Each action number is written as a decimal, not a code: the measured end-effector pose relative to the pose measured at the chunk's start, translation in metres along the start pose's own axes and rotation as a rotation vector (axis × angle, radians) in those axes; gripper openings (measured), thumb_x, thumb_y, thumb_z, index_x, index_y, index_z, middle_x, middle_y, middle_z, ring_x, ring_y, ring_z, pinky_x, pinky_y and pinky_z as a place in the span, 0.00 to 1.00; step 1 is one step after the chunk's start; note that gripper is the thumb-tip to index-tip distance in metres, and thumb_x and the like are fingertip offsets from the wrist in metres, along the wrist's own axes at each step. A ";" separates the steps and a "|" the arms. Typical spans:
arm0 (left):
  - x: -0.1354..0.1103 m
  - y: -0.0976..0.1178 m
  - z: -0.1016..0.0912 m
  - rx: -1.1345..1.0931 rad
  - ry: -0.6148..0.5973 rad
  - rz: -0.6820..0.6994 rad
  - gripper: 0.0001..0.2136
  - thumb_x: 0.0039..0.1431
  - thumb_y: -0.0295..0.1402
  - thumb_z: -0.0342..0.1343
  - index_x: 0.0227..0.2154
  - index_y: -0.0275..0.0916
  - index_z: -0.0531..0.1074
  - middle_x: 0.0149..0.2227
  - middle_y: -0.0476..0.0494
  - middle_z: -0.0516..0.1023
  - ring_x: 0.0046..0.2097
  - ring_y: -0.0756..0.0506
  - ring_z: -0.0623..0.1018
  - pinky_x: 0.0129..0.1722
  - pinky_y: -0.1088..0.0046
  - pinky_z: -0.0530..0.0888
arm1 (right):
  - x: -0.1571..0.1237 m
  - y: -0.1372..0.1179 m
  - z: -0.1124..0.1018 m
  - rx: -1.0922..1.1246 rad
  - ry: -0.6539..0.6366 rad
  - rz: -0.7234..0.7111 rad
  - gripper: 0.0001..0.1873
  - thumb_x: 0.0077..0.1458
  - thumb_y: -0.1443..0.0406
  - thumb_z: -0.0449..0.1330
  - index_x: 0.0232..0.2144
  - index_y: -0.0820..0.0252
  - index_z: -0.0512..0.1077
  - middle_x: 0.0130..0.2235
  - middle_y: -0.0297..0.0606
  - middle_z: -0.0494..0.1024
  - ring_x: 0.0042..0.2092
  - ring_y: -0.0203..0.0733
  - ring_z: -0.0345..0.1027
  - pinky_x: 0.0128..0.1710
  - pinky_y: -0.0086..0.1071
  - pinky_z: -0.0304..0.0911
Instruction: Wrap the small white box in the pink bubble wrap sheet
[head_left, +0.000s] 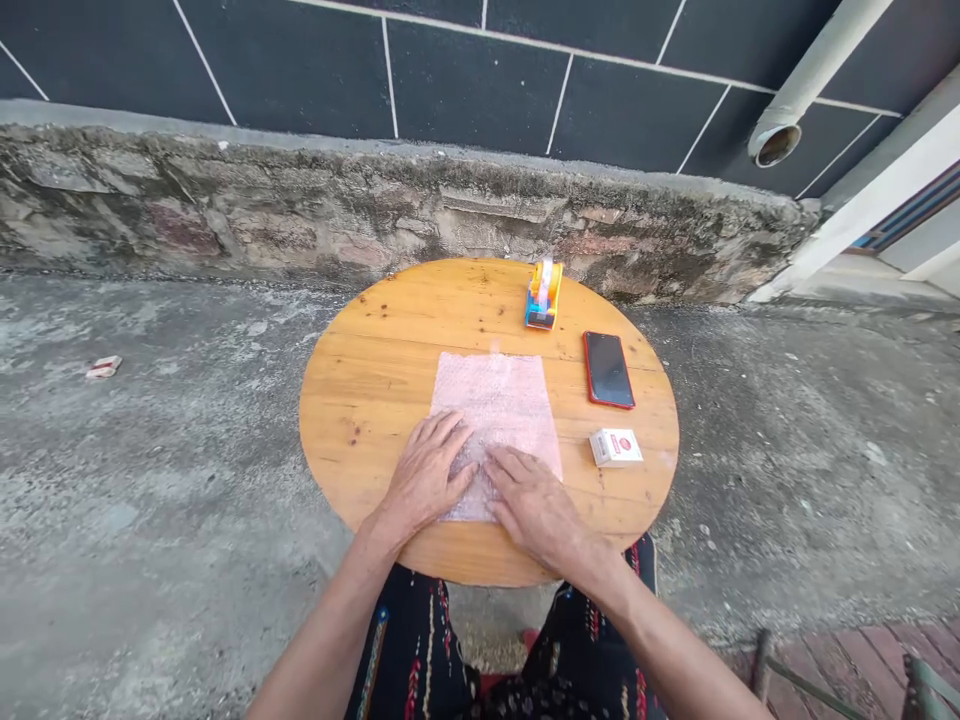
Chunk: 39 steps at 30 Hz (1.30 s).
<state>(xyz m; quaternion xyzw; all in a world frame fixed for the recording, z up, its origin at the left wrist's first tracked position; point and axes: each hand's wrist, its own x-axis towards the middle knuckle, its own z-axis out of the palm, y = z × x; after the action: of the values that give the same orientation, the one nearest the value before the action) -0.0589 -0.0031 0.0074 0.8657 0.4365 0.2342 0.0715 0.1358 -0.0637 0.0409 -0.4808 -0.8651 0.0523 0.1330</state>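
A pink sheet of bubble wrap lies flat on a round wooden table. My left hand rests palm down on the sheet's near left part, fingers stretched out. Beside it, my right hand lies flat on the near right part, its fingers also extended and pointing toward the left hand. Neither hand holds anything.
A yellow and blue tape dispenser stands at the table's far edge. A red-edged phone lies to the right, with a small white box nearer to me. Rough concrete floor surrounds the table; a stone ledge and dark tiled wall stand behind.
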 end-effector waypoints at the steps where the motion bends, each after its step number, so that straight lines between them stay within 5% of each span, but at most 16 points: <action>1: 0.000 0.000 0.000 -0.005 0.002 0.001 0.21 0.59 0.36 0.52 0.54 0.36 0.66 0.61 0.37 0.64 0.63 0.37 0.61 0.62 0.55 0.61 | -0.005 0.002 0.001 0.003 0.007 0.013 0.22 0.57 0.68 0.55 0.54 0.65 0.67 0.58 0.47 0.68 0.59 0.52 0.60 0.58 0.47 0.61; 4: -0.001 0.000 0.000 -0.010 0.011 0.003 0.21 0.58 0.36 0.53 0.54 0.36 0.67 0.61 0.36 0.64 0.62 0.37 0.62 0.61 0.53 0.61 | -0.027 0.017 -0.009 -0.014 0.093 0.099 0.16 0.60 0.67 0.53 0.49 0.64 0.71 0.53 0.46 0.73 0.55 0.50 0.65 0.55 0.46 0.63; 8: -0.001 -0.002 0.001 -0.021 0.017 0.005 0.20 0.58 0.36 0.52 0.53 0.37 0.67 0.60 0.37 0.65 0.62 0.35 0.63 0.61 0.52 0.62 | -0.042 0.041 -0.032 -0.202 0.233 0.186 0.14 0.60 0.67 0.53 0.46 0.62 0.73 0.55 0.46 0.72 0.60 0.54 0.59 0.56 0.50 0.59; 15: -0.001 0.002 0.000 -0.011 0.021 -0.006 0.20 0.58 0.36 0.53 0.53 0.36 0.68 0.60 0.37 0.65 0.62 0.37 0.62 0.61 0.54 0.61 | -0.042 0.085 -0.034 -0.350 0.232 0.186 0.11 0.60 0.71 0.53 0.39 0.61 0.75 0.47 0.39 0.79 0.57 0.54 0.62 0.52 0.46 0.57; 20: 0.000 0.003 -0.002 -0.002 0.021 -0.015 0.20 0.57 0.36 0.53 0.52 0.36 0.68 0.60 0.36 0.65 0.62 0.36 0.62 0.61 0.53 0.61 | -0.019 0.056 -0.032 -0.263 0.296 0.174 0.11 0.60 0.67 0.55 0.43 0.60 0.74 0.52 0.42 0.76 0.60 0.54 0.58 0.55 0.48 0.55; 26: 0.000 0.004 -0.004 0.002 0.021 -0.017 0.20 0.56 0.35 0.53 0.52 0.38 0.68 0.60 0.36 0.66 0.62 0.37 0.63 0.62 0.52 0.59 | 0.035 0.011 -0.007 -0.081 0.004 -0.072 0.20 0.59 0.66 0.56 0.54 0.60 0.67 0.58 0.45 0.68 0.59 0.49 0.60 0.57 0.45 0.57; 34: 0.002 0.004 -0.004 -0.057 0.023 -0.046 0.22 0.53 0.36 0.56 0.52 0.39 0.68 0.60 0.37 0.66 0.62 0.36 0.62 0.63 0.52 0.57 | -0.019 0.030 -0.022 -0.190 0.002 0.153 0.15 0.59 0.68 0.54 0.47 0.62 0.71 0.54 0.49 0.71 0.53 0.55 0.65 0.50 0.50 0.64; 39: 0.002 0.005 -0.005 -0.044 0.017 -0.058 0.22 0.52 0.36 0.57 0.52 0.39 0.69 0.60 0.37 0.66 0.62 0.36 0.62 0.63 0.52 0.57 | 0.029 0.020 -0.017 -0.165 0.077 0.114 0.19 0.60 0.68 0.52 0.54 0.64 0.67 0.59 0.49 0.66 0.59 0.53 0.58 0.56 0.46 0.59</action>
<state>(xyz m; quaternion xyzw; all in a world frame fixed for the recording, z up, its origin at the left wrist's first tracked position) -0.0568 -0.0052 0.0145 0.8490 0.4566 0.2488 0.0934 0.1423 -0.0293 0.0579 -0.5401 -0.8320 -0.0302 0.1230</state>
